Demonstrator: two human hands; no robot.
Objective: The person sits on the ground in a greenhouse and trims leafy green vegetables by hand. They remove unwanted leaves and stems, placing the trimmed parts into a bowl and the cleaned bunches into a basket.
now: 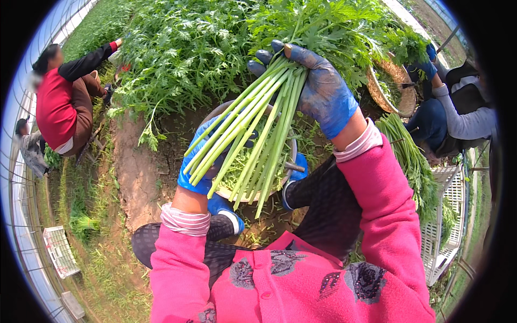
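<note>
My right hand (323, 82), in a soiled blue glove, grips a bunch of leafy greens (262, 117), which look like garland chrysanthemum. Its pale cut stems fan down towards me, while the lobed leaves spread beyond the hand. Behind the stems is my left hand (198, 161), also blue-gloved. Most of its fingers are hidden, so whether it holds anything is unclear. Below both hands, between my feet, stands a round basin (294, 145) with loose leaves and trimmings inside, partly covered by the bunch.
Dense growing greens (181, 52) fill the bed ahead. To the right are a woven basket (379, 91), a heap of bundled greens (408, 157), a white plastic crate (432, 250) and a gloved co-worker (464, 117). Another person (56, 109) crouches left; a second crate (60, 252) lies behind.
</note>
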